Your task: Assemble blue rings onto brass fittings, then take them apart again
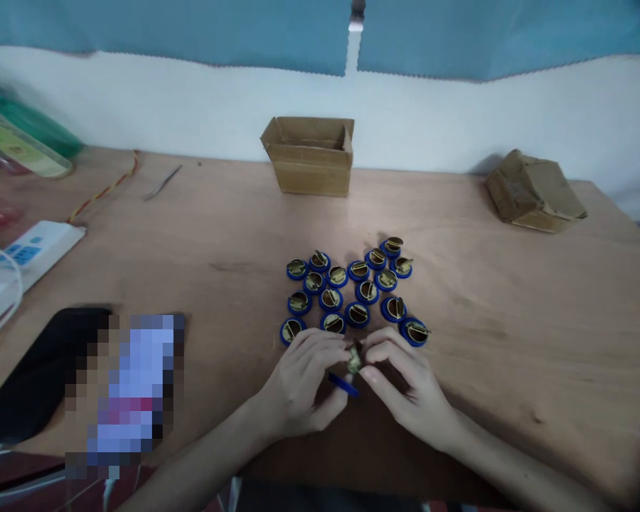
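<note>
My left hand (310,384) pinches a small round piece with a blue rim (343,385), tilted on edge near the table's front. At its upper side is a brass-coloured metal part (355,358), gripped by the fingertips of my right hand (402,380). My fingers cover much of the piece, so how the two parts join cannot be made out. Just beyond my hands lie several similar blue-rimmed round pieces (358,313), each with a brass-coloured clip-like bar across its face. The closest ones almost touch my fingers.
An open cardboard box (312,171) stands by the wall, and a crumpled one (536,195) lies at right. On the left are tweezers (163,182), a twisted cord (107,190), a white power strip (43,249), a blurred-out phone (133,384) and a black flat object (37,377).
</note>
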A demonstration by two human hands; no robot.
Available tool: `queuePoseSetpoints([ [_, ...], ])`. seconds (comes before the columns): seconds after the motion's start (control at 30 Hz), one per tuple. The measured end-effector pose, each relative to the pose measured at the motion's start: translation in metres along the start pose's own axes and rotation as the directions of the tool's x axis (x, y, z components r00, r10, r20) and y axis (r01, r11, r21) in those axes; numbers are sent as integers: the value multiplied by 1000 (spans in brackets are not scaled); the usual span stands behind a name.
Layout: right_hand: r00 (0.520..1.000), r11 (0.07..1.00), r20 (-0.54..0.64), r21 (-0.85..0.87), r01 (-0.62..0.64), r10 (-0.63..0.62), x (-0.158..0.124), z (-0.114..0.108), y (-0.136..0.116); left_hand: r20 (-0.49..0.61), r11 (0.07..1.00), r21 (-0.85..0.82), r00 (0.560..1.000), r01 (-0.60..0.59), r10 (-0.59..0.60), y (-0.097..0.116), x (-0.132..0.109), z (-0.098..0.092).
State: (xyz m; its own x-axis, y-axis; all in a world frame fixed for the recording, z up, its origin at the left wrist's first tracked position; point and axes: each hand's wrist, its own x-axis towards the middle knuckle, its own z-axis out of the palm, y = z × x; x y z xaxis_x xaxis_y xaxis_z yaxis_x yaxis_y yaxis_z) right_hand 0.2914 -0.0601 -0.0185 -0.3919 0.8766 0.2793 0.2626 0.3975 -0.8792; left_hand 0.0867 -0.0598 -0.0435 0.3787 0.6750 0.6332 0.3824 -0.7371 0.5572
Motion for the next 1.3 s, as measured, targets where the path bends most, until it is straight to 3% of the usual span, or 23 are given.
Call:
queuePoseSetpoints([
  [0.2,997,995,-44,-73,64,-68,-4,2,3,16,1000,2,1000,24,-25,-5,-7,3],
  [0.5,993,994,-120,-105,9,-22,-6,1,4,-35,997,-68,999,38,-40,-5,-13,5],
  [0.83,992,967,-127,-249,-51,19,-3,3,-3,22,994,-35,994,-104,105,-4,-10,4],
  [1.03,991,976,-127,-202,-76,50,0,2,-3,-12,993,-47,994,-106,105,-3,-11,4],
  [1.3,984,984,1,10,-176,176,0,1,-1,-6,989,-17,989,-150,150,1,-6,1],
])
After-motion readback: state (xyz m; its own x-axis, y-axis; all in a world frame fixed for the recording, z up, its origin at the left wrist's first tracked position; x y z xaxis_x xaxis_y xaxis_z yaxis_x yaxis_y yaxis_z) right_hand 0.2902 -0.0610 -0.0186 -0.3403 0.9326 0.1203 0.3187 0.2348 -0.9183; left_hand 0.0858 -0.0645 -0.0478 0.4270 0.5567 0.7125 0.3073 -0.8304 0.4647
